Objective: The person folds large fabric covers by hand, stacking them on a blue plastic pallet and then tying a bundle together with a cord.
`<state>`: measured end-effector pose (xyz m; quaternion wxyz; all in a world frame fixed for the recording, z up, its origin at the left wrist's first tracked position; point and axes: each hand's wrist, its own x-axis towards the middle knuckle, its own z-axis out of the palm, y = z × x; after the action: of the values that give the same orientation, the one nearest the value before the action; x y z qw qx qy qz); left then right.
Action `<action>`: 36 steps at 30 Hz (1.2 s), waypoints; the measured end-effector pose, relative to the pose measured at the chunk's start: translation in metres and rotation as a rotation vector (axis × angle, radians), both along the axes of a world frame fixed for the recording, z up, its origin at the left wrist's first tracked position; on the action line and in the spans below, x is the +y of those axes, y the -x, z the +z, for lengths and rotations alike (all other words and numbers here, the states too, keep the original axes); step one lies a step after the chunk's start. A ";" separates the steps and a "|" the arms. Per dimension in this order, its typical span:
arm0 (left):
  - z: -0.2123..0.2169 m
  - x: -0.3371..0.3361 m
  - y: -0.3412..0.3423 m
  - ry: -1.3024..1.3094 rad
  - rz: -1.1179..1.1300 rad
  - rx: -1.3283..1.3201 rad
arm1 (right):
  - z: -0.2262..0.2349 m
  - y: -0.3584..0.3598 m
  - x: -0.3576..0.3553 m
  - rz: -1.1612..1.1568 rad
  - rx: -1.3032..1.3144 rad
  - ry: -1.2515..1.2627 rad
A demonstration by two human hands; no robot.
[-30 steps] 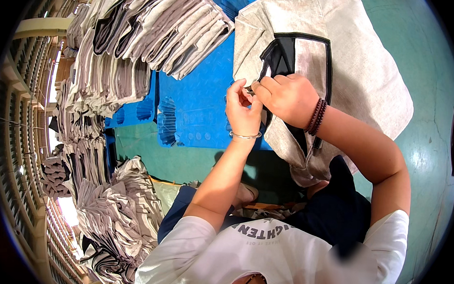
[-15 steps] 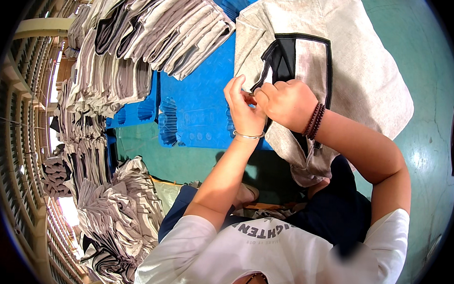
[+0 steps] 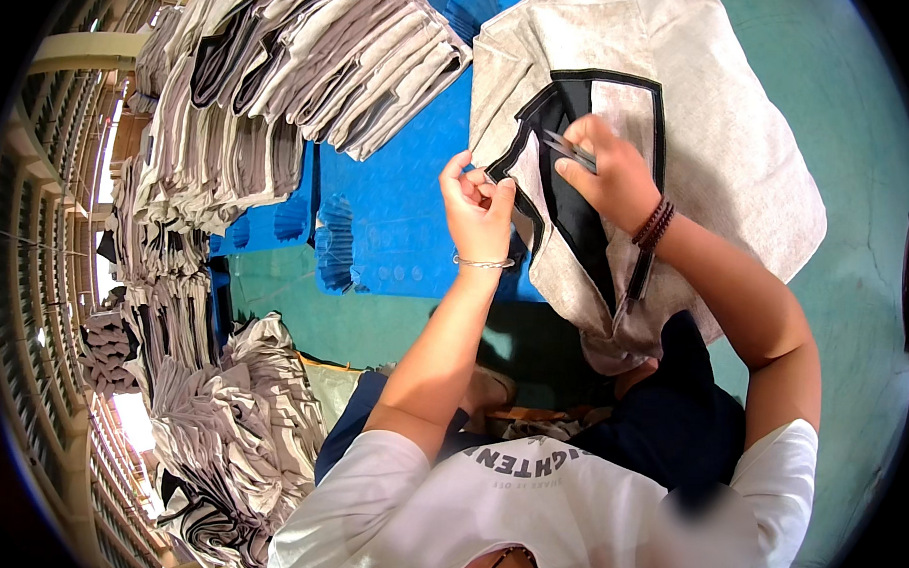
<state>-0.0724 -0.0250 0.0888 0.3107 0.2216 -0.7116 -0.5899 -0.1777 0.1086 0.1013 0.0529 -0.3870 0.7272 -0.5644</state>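
Observation:
A large beige fabric piece (image 3: 725, 143) with black binding (image 3: 656, 131) around a slit-like opening is spread out in front of me. My left hand (image 3: 482, 220) is closed in a pinch on the bound edge at the left of the opening, pulling that flap a little outward. Over the dark inside of the opening, my right hand (image 3: 618, 182) is closed around thread snips (image 3: 557, 144). Their pointed blades face left, toward the pinched edge, and stand apart from it. The handles are mostly hidden in my palm.
High stacks of folded beige fabric (image 3: 372, 71) stand on blue plastic pallets (image 3: 397, 212) at the far left. More loose fabric pieces (image 3: 240, 417) are heaped beside my left arm. The floor (image 3: 853, 328) is green.
My hands were close together at the bound edge and have parted. The right hand moved right and up, bringing the snips into sight; the left shifted slightly left, keeping the edge.

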 end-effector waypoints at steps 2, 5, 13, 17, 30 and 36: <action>-0.004 0.000 0.002 -0.136 -0.061 0.026 | -0.007 -0.006 0.000 0.067 -0.070 -0.072; -0.007 0.018 0.007 -0.403 -0.145 0.070 | -0.004 -0.024 -0.004 0.015 -0.052 -0.026; -0.013 0.016 0.013 -0.426 -0.244 -0.079 | -0.043 0.034 0.035 -0.320 -0.476 0.115; -0.069 -0.017 -0.001 -0.031 0.042 -0.454 | -0.095 0.095 0.093 -0.851 -0.593 0.256; -0.081 -0.008 0.022 -0.331 0.096 -0.588 | -0.109 0.101 0.114 -0.916 -0.703 0.088; -0.048 0.042 0.052 0.419 -0.249 -0.225 | -0.130 0.104 0.123 -0.865 -0.716 0.116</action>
<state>-0.1242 0.0168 0.0405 0.1939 0.1274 -0.8701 -0.4349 -0.2815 0.2314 -0.0289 0.0388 0.1596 0.7241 -0.6699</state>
